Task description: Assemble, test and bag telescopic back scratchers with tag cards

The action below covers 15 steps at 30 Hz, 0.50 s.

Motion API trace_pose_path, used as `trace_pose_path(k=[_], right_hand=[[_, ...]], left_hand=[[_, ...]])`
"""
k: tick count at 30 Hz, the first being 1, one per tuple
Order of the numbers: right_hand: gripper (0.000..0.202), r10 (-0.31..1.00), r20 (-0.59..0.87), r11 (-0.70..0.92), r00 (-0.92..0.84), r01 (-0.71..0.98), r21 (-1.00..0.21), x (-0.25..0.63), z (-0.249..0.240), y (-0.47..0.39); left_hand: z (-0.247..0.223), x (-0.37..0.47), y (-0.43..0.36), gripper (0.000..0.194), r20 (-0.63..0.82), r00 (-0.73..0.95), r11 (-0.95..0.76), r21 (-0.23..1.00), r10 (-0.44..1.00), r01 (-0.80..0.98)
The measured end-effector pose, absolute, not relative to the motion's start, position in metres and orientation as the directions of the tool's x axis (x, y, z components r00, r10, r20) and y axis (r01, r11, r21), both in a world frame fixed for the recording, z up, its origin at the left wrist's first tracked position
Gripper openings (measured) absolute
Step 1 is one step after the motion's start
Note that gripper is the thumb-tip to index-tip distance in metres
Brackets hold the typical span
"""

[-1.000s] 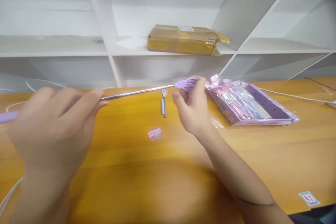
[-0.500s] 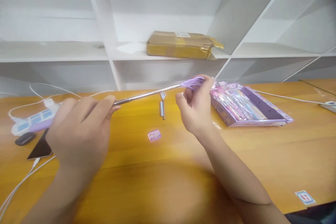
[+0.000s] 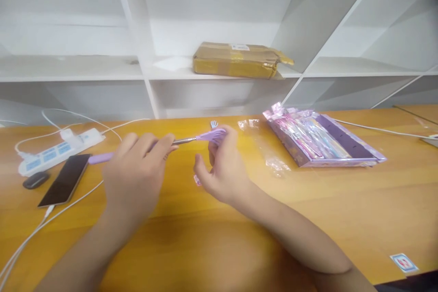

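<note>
A purple telescopic back scratcher (image 3: 207,136) lies level between my two hands above the table. My left hand (image 3: 138,164) is wrapped around its shaft, with the purple grip end sticking out to the left. Only a short piece of metal shaft shows between the hands. My right hand (image 3: 224,164) has its fingers curled against the claw head, its thumb held apart. Behind it, the claw of a blue back scratcher (image 3: 214,124) peeks out on the table, the remainder hidden. A small pink card (image 3: 197,180) is mostly covered by my right hand.
An open purple box (image 3: 342,162) of wrapped back scratchers sits at right, with clear plastic wrappers (image 3: 277,165) beside it. At left are a power strip (image 3: 61,150), phone (image 3: 65,180), black mouse (image 3: 36,180) and white cables. A taped carton (image 3: 236,60) rests on the shelf.
My hands have come closer together, the right moving left and down. The scratcher's exposed metal shaft is much shorter. The blue scratcher and card are now largely covered; plastic wrappers have come into view.
</note>
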State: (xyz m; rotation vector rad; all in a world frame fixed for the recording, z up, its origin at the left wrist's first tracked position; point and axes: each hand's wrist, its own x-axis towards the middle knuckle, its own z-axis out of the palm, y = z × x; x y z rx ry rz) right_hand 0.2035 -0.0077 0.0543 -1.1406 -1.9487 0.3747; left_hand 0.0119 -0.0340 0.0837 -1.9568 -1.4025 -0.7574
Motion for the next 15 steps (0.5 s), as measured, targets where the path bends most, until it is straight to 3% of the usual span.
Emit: trace_pose_path(k=[4, 10, 15], right_hand=[[0.039, 0.844, 0.487, 0.521, -0.224, 0.552, -0.651, 0.209, 0.058, -0.002], [0.026, 0.904, 0.263, 0.418, -0.337, 0.831, -0.368, 0.225, 0.077, 0.009], [0.029, 0.861, 0.343, 0.475, -0.374, 0.833, -0.284, 0.230, 0.081, 0.014]], left_hand=[[0.085, 0.003, -0.024, 0.018, 0.722, 0.299, -0.316, -0.117, 0.624, 0.942], [0.088, -0.009, -0.014, 0.024, 0.641, 0.286, -0.285, -0.108, 0.713, 0.952], [0.083, -0.004, -0.013, 0.024, 0.602, 0.319, -0.305, -0.129, 0.732, 0.943]])
